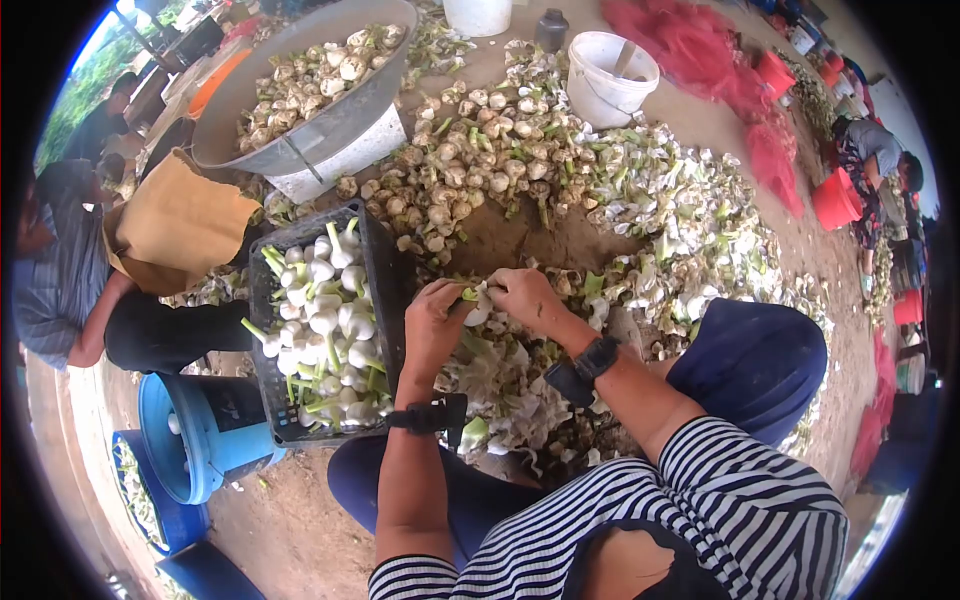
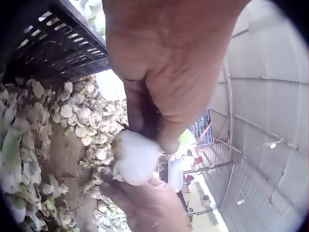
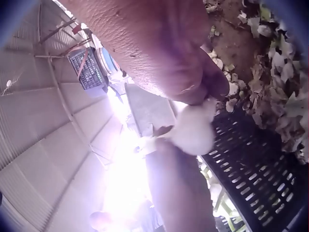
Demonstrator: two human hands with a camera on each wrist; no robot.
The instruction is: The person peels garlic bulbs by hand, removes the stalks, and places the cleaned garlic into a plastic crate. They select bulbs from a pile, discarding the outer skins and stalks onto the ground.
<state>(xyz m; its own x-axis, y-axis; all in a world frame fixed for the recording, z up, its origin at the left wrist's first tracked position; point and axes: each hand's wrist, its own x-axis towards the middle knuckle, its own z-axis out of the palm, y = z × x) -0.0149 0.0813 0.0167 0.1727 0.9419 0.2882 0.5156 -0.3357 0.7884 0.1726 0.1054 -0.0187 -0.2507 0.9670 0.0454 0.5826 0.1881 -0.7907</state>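
A white garlic bulb [image 1: 479, 312] is held between both hands above a heap of peeled skins [image 1: 510, 385]. My left hand [image 1: 436, 322] grips it by its green stem end. My right hand [image 1: 530, 300] pinches at the opposite side of the bulb. In the left wrist view, the bulb [image 2: 136, 157] shows smooth and white, with the right hand's fingers right against its lower edge. From the right wrist, the bulb [image 3: 194, 131] appears below the curled right fingers. Left of the hands stands a black crate [image 1: 385, 300] filled with clean white garlic bulbs [image 1: 325, 320].
Unpeeled garlic [image 1: 470, 160] lies piled ahead, beside scattered skins [image 1: 690, 210]. A large metal basin [image 1: 215, 130] of garlic sits on a white support at the back left. A white bucket [image 1: 600, 90] stands ahead, blue buckets [image 1: 205, 440] at left. Another person [image 1: 70, 270] sits at left.
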